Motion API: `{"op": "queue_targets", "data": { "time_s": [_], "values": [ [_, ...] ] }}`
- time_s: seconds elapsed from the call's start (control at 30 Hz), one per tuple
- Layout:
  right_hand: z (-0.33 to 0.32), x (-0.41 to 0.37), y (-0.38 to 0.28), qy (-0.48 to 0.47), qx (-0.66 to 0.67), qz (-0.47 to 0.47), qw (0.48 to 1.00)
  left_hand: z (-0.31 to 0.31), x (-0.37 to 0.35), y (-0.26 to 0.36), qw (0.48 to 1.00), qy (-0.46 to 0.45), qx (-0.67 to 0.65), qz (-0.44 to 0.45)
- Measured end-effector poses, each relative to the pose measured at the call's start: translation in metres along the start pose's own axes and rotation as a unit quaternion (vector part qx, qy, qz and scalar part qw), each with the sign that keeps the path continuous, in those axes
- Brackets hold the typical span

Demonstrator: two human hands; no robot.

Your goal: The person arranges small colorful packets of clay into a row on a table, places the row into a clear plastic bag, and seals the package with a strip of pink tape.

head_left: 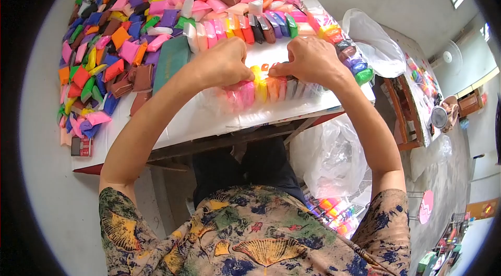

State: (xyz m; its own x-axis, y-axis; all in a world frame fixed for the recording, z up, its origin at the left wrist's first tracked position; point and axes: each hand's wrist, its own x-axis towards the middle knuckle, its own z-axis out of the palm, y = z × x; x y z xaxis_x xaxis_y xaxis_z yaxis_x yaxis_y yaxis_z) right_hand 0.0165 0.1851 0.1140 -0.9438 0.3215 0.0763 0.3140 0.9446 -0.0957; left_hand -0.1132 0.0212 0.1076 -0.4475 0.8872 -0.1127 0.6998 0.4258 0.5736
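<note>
A clear plastic bag (271, 91) holding a row of small coloured packets lies on the white tabletop near its front edge. My left hand (224, 67) is closed at the left part of the bag's upper edge, its fingers curled. On the other side, my right hand (314, 61) pinches the same edge, thumb pointing inward. Between the two thumbs a small orange mark shows. Just beyond my hands stands a loose row of soft coloured packets (245, 30), from white and pink through yellow, red, black, brown and blue to green.
A large heap of coloured packets (125, 41) covers the table's left and back. A dark green flat block (172, 62) lies left of my hands. Another bagged row (347, 51) and a clear bag (370, 41) sit right. More plastic (334, 156) hangs below the table edge.
</note>
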Motion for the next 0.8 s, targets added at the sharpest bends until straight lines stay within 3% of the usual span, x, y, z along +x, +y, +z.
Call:
{"op": "queue_targets", "data": {
  "time_s": [0.1, 0.2, 0.3, 0.4, 0.43, 0.53, 0.57, 0.67, 0.77, 0.8],
  "values": [
    [-0.004, 0.0, 0.01, 0.005, -0.015, 0.009, 1.0, 0.0, -0.001, -0.004, 0.997, 0.01, 0.076, 0.013],
    [-0.011, 0.0, 0.017, -0.043, 0.005, 0.022, 0.999, 0.0, -0.002, -0.008, 0.998, 0.002, 0.059, 0.013],
    [-0.007, 0.0, 0.018, 0.002, -0.02, -0.035, 0.999, 0.001, 0.001, -0.01, 1.0, -0.023, -0.003, -0.008],
    [-0.015, -0.003, -0.006, -0.005, -0.022, -0.016, 1.0, 0.0, 0.004, -0.011, 0.999, -0.03, 0.002, -0.011],
    [-0.006, -0.002, -0.012, 0.044, -0.056, -0.031, 0.997, -0.001, 0.004, -0.01, 0.999, -0.033, -0.005, -0.017],
    [0.007, 0.003, -0.022, 0.04, -0.072, -0.028, 0.996, -0.001, 0.003, -0.01, 0.998, -0.041, -0.025, -0.028],
    [0.011, 0.002, -0.017, 0.078, -0.067, -0.043, 0.994, -0.001, 0.003, -0.012, 0.998, -0.04, -0.031, -0.023],
    [0.007, 0.005, -0.004, 0.044, -0.069, -0.034, 0.996, 0.002, 0.007, -0.026, 0.997, -0.055, -0.048, -0.005],
    [0.007, 0.006, 0.025, 0.034, -0.048, -0.094, 0.994, -0.001, 0.005, -0.028, 0.996, -0.055, -0.061, 0.019],
    [0.001, 0.002, 0.029, 0.012, 0.017, -0.064, 0.998, 0.0, 0.004, -0.027, 0.996, -0.053, -0.065, 0.027]
  ]
}}
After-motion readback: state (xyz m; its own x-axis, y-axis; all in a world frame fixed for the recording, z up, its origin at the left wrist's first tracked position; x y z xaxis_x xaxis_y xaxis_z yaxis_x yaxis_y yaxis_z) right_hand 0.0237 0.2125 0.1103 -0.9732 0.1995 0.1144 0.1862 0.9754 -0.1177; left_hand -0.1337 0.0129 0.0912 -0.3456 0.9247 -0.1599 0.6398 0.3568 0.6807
